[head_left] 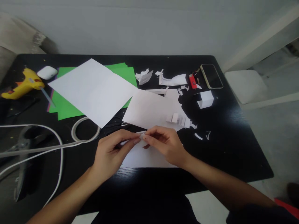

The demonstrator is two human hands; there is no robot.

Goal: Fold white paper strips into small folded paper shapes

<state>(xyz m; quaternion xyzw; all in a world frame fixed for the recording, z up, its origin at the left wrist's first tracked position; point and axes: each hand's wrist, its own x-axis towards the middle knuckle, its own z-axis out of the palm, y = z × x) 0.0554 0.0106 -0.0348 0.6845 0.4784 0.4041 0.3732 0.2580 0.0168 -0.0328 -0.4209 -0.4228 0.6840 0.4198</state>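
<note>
My left hand (114, 149) and my right hand (164, 143) meet over the near middle of the black table. Between the thumb and fingertips of both is a small white piece of paper (142, 136), largely covered by the fingers. Beneath them lies a white sheet (149, 158) close to the table's front edge. Just beyond, another white sheet (149, 107) carries a small folded paper piece (175, 118) at its right side.
Green sheets (70, 102) under a white square sheet (93, 90) lie left, near a yellow glue gun (29, 82). White cable (61, 158) loops across the left. Paper scraps (173, 80), a red lighter (192, 81) and a phone (211, 76) occupy the far right.
</note>
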